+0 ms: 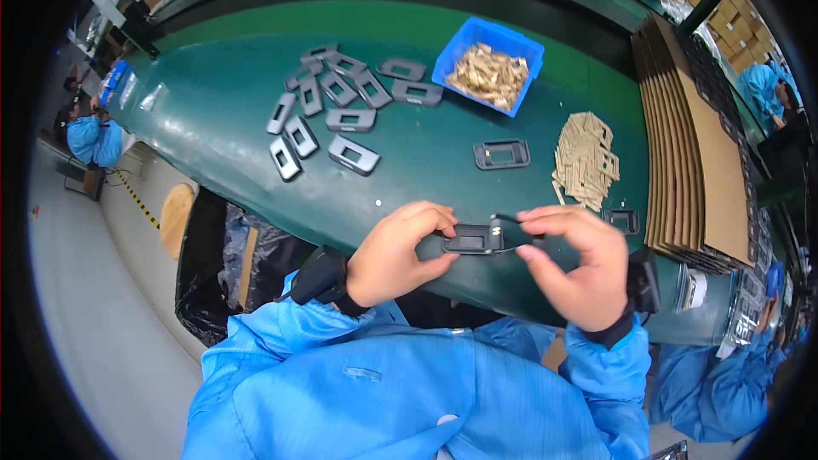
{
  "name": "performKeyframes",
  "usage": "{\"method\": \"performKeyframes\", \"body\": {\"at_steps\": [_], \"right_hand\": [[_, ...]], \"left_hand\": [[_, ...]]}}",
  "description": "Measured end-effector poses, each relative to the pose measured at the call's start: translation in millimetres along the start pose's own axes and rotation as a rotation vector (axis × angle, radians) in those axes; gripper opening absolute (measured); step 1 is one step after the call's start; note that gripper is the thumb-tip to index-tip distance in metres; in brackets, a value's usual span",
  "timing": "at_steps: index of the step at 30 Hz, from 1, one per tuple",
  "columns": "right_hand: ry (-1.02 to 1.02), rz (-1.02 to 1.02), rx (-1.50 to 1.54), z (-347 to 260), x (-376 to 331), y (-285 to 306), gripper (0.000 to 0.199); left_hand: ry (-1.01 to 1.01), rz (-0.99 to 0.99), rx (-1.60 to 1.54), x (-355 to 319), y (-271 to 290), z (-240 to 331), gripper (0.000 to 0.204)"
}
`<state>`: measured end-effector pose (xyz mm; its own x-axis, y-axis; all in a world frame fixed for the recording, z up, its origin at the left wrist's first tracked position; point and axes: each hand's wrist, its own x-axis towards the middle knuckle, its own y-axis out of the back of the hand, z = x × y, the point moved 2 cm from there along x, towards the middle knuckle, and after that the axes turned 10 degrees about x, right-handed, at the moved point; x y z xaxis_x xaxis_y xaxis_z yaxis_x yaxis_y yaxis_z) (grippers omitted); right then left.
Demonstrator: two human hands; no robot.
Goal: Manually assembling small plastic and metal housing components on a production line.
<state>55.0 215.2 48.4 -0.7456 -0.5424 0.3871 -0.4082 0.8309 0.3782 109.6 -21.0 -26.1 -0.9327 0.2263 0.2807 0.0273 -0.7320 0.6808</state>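
My left hand [400, 251] grips the left end of a dark grey plastic housing [469, 239], thumb on its near side and fingers on its far side. The housing has a rectangular recess and a small shiny metal spot near its right end. At that end my right hand [581, 264] holds a thin black plastic part [506, 218] between thumb and fingers; its shape is partly hidden. Beyond my hands lies a similar dark grey housing [501, 154] with a rectangular opening. Another dark rectangular frame [623, 221] lies beside my right hand.
Several grey housings [351, 120] lie scattered at the far left of the green table [230, 153]. A blue bin [528, 49] holds small tan pieces. To the right are a pile of tan strips [586, 162] and upright cardboard dividers [682, 136]. Co-workers sit nearby.
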Motion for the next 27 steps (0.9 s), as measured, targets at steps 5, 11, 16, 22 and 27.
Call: {"method": "performKeyframes", "body": {"at_steps": [5,11,16,22,27], "right_hand": [[0.014,-0.069,-0.128,35,-15,-29,0.026],[0.057,-0.089,-0.133,54,-18,-44,0.027],[0.039,-0.095,-0.149,58,-17,-47,0.027],[0.005,-0.122,-0.133,58,-16,-45,0.031],[-0.037,-0.152,-0.081,61,-15,-40,0.035]], "left_hand": [[-0.028,0.011,0.126,4,8,5,0.055],[-0.009,-0.071,0.096,5,4,-9,0.064],[-0.214,-0.068,0.189,3,4,-8,0.054],[-0.269,-0.080,0.307,3,2,-8,0.046],[-0.282,-0.089,0.315,4,2,-11,0.044]]}}
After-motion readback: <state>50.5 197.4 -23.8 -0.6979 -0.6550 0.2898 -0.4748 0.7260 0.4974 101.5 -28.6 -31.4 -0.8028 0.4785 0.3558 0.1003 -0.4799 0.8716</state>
